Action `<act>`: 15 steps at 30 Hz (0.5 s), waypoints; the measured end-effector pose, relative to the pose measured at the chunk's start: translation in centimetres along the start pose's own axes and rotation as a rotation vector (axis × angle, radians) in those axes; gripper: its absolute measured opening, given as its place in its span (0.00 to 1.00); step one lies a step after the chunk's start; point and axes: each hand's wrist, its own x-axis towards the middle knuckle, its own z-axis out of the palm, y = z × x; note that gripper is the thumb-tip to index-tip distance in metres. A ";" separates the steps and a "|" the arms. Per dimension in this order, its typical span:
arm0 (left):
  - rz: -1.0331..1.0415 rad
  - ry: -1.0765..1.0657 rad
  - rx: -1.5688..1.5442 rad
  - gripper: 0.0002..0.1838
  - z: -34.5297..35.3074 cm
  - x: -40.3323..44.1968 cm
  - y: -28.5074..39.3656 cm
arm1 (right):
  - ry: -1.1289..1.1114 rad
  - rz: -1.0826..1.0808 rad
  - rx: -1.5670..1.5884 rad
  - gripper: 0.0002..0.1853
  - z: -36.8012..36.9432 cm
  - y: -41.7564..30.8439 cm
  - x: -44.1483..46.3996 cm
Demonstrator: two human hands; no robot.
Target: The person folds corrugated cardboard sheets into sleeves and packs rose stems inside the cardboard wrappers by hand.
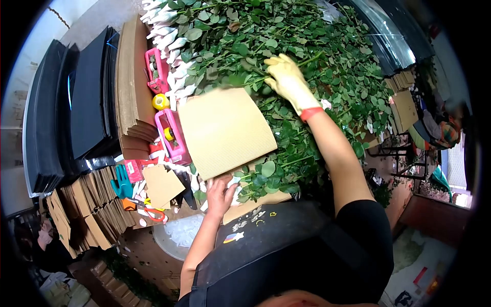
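Right hand point(287, 82), gloved: fingers spread and partly curled over a leafy stem point(312, 59); whether they are closed on it cannot be told. The stem's long axis slants across the hand, one end pointing away and to the right, the other toward the left. Left hand point(219, 197), bare: fingers bent at the near edge of a ridged cardboard sheet point(227, 133); whether they pinch it cannot be told. The sheet extends forward from the left hand, the nearer of the two to its near edge; the stem lies beyond the sheet, to the right. Around them: leafy stems point(348, 77) beyond and to the right, white-wrapped heads point(176, 56) and a pink tape dispenser point(172, 138) on the left.
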 end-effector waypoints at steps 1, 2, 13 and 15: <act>0.021 0.023 0.000 0.16 0.0 0.3 0.2 | 0.085 -0.055 0.048 0.11 -2.0 0.1 -0.5; 0.039 0.045 -0.001 0.16 0.1 0.3 0.3 | -0.237 0.178 0.022 0.11 -3.8 0.0 -0.2; -0.056 0.030 -0.098 0.06 0.0 0.9 0.8 | 0.246 0.320 0.633 0.15 -13.0 -0.6 -15.3; -0.074 0.007 -0.149 0.09 0.2 0.9 0.4 | 0.152 0.369 0.812 0.14 -12.8 -3.0 -17.4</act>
